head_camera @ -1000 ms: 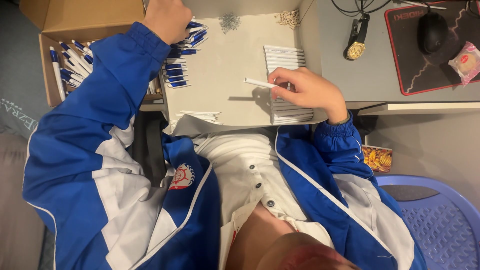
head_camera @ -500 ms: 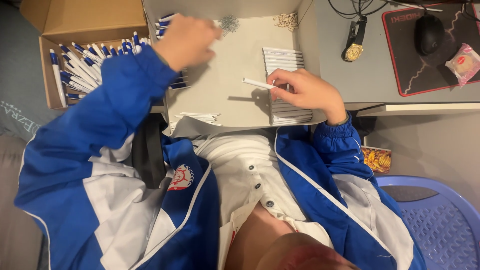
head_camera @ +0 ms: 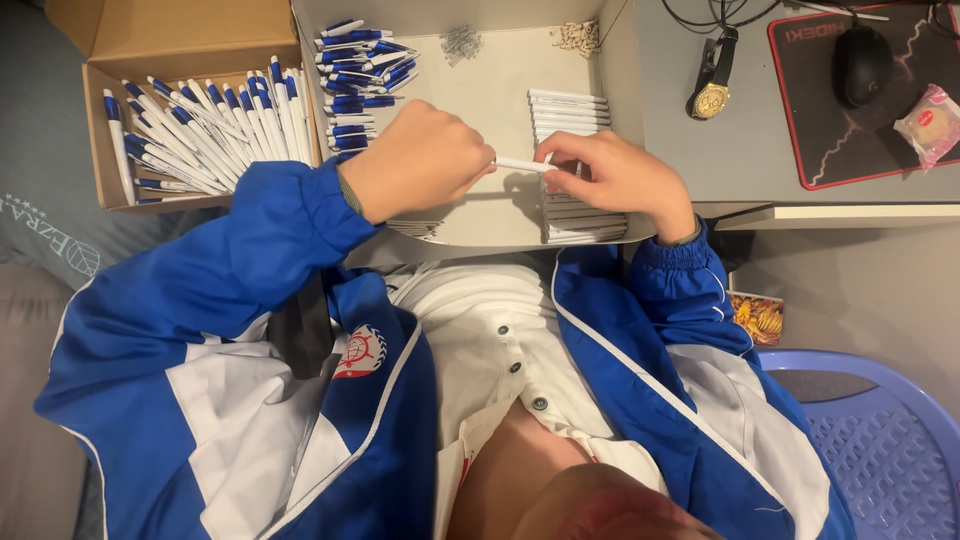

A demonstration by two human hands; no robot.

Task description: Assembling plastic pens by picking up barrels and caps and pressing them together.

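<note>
My left hand and my right hand meet over a shallow grey tray, both gripping one thin white pen barrel held level between them. The left fingers close on its left end, the right fingers on its right end. Under my right hand lies a row of white pen barrels. A pile of blue pen parts lies at the tray's far left. Small metal springs and pale small parts sit at the tray's back.
A cardboard box at left holds several finished white-and-blue pens. On the grey desk at right are a wristwatch, a mouse on a black pad, and a wrapped snack. A blue plastic chair stands lower right.
My left hand came back from the blue parts and the cardboard box to the tray's middle and took hold of the white barrel that my right hand was holding.
</note>
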